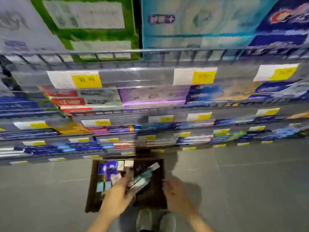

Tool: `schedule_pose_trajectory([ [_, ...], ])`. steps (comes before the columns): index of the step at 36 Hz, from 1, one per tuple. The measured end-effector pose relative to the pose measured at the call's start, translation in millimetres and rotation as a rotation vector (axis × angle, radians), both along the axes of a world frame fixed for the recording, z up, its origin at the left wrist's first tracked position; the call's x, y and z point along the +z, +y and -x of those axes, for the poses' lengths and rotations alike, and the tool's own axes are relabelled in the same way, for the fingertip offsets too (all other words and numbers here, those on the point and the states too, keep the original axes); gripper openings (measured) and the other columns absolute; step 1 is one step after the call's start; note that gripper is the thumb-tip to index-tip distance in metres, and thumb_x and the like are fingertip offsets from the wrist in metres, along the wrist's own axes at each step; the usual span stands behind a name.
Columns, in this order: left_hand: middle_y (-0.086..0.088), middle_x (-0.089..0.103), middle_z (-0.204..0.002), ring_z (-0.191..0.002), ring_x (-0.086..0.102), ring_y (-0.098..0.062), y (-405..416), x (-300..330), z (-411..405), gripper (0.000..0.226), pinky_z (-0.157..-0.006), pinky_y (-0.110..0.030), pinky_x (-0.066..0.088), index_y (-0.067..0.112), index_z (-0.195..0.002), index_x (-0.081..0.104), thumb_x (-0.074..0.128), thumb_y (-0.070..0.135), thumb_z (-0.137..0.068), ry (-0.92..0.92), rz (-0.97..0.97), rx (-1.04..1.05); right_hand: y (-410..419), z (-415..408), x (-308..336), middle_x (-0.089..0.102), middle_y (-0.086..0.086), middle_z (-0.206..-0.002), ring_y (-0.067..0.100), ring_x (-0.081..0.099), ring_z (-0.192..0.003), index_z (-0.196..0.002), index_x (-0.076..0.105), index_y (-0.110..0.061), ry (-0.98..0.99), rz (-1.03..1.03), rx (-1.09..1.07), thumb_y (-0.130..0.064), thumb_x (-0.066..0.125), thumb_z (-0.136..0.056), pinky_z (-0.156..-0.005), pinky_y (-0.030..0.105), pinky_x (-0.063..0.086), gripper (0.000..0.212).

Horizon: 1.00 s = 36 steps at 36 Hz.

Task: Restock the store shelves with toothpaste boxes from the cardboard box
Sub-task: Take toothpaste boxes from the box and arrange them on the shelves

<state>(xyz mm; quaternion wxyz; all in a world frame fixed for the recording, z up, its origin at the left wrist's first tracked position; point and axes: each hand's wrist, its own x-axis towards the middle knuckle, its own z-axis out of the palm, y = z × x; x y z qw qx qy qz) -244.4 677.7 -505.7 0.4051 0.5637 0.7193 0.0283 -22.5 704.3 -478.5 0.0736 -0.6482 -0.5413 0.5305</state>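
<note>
The head view looks down a run of wire-fronted store shelves [150,52] packed with flat toothpaste cartons, yellow price tags [87,79] along each clear rail, above a grey tiled floor [250,181] with thin pale seams. On the floor at the shelf foot sits a dark brown cardboard box [93,198], open-topped, its left half holding small blue, teal and white toothpaste boxes [107,168] stood on end. The left hand [117,198] reaches into it and seems to grip a long teal carton [143,176] lying tilted; blur hides the fingers. The right hand [180,196] hovers at the box's right rim, too smeared to tell its state.
</note>
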Motion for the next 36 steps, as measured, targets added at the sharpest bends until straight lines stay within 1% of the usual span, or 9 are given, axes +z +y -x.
schedule_pose_trajectory([
  [2, -0.005, 0.056, -0.127, -0.116, 0.055, -0.025, 5, -45, -5, 0.081, -0.091, -0.028, 0.041, 0.016, -0.144, 0.032, 0.032, 0.061, -0.076, -0.005, 0.035, -0.016, 8, 9, -51, 0.055, -0.001, -0.113, 0.017, 0.054, -0.108, -0.099, 0.04, -0.042, -0.001, 0.03, -0.039, -0.012, 0.048, -0.095, -0.1, 0.027, 0.04, 0.032],
  [8, 0.012, 0.048, -0.115, -0.113, 0.052, -0.014, 23, -189, -24, 0.035, -0.096, -0.028, 0.042, 0.034, -0.119, 0.043, 0.057, 0.036, -0.087, -0.134, 0.08, 0.072, 35, 32, -207, 0.049, 0.002, -0.123, 0.012, 0.05, -0.11, -0.127, 0.045, -0.014, -0.005, 0.107, -0.015, -0.014, 0.047, -0.095, -0.095, 0.017, 0.035, 0.031],
  [11, -0.001, 0.049, -0.13, -0.124, 0.046, -0.024, 25, -263, -35, 0.054, -0.105, -0.038, 0.038, 0.027, -0.123, 0.045, 0.057, 0.051, -0.076, -0.146, 0.043, -0.056, 42, 32, -277, 0.049, 0.009, -0.13, 0.019, 0.048, -0.116, -0.13, 0.044, -0.009, -0.063, 0.139, -0.025, -0.013, 0.045, -0.096, -0.094, 0.017, 0.032, 0.035],
  [15, -0.009, 0.069, -0.094, -0.079, 0.07, -0.021, 33, -349, -40, 0.098, -0.066, -0.02, 0.052, 0.009, -0.113, 0.048, 0.082, 0.053, -0.033, 0.131, -0.03, -0.144, 42, 36, -343, 0.041, 0.009, -0.142, 0.023, 0.04, -0.129, -0.139, 0.037, -0.007, -0.09, 0.203, 0.039, -0.013, 0.036, -0.099, -0.103, 0.023, 0.027, 0.04],
  [18, -0.016, 0.064, -0.095, -0.079, 0.069, -0.03, 37, -386, -51, 0.06, -0.063, -0.023, 0.053, 0.002, -0.107, 0.058, 0.072, 0.035, -0.059, 0.114, -0.073, -0.186, 44, 44, -380, 0.037, 0.01, -0.146, 0.024, 0.036, -0.133, -0.141, 0.032, -0.006, -0.045, 0.268, -0.001, -0.007, 0.037, -0.097, -0.107, 0.027, 0.026, 0.044],
  [22, -0.014, 0.048, -0.131, -0.12, 0.049, -0.029, 43, -385, -51, 0.06, -0.098, -0.025, 0.037, 0.001, -0.134, 0.042, 0.064, 0.019, -0.081, 0.048, -0.058, -0.113, 48, 53, -396, 0.04, 0.009, -0.144, 0.023, 0.037, -0.132, -0.139, 0.036, -0.007, 0.027, 0.294, -0.103, -0.013, 0.043, -0.096, -0.11, 0.029, 0.026, 0.044],
  [25, -0.012, 0.06, -0.116, -0.101, 0.063, -0.025, 26, -368, -41, 0.065, -0.084, -0.024, 0.05, 0.006, -0.12, 0.056, 0.079, 0.016, -0.06, -0.037, -0.081, -0.044, 34, 52, -378, 0.037, 0.004, -0.146, 0.019, 0.035, -0.134, -0.141, 0.034, -0.017, 0.024, 0.271, 0.001, -0.018, 0.046, -0.095, -0.114, 0.033, 0.023, 0.047],
  [29, -0.002, 0.05, -0.131, -0.117, 0.053, -0.021, -12, -330, -26, 0.07, -0.093, -0.027, 0.043, 0.021, -0.135, 0.037, 0.067, 0.016, -0.072, -0.026, -0.05, -0.111, 7, 54, -337, 0.041, -0.007, -0.138, 0.013, 0.038, -0.131, -0.14, 0.036, -0.023, 0.029, 0.305, 0.177, -0.02, 0.044, -0.097, -0.108, 0.022, 0.023, 0.043],
  [36, 0.0, 0.069, -0.098, -0.082, 0.069, -0.018, -63, -281, 29, 0.065, -0.069, -0.029, 0.057, 0.019, -0.106, 0.065, 0.089, 0.017, -0.046, 0.17, -0.106, -0.029, -27, 101, -310, 0.038, -0.009, -0.144, 0.01, 0.036, -0.133, -0.145, 0.026, -0.033, 0.146, 0.476, 0.395, -0.015, 0.037, -0.094, -0.116, 0.031, 0.023, 0.055],
])
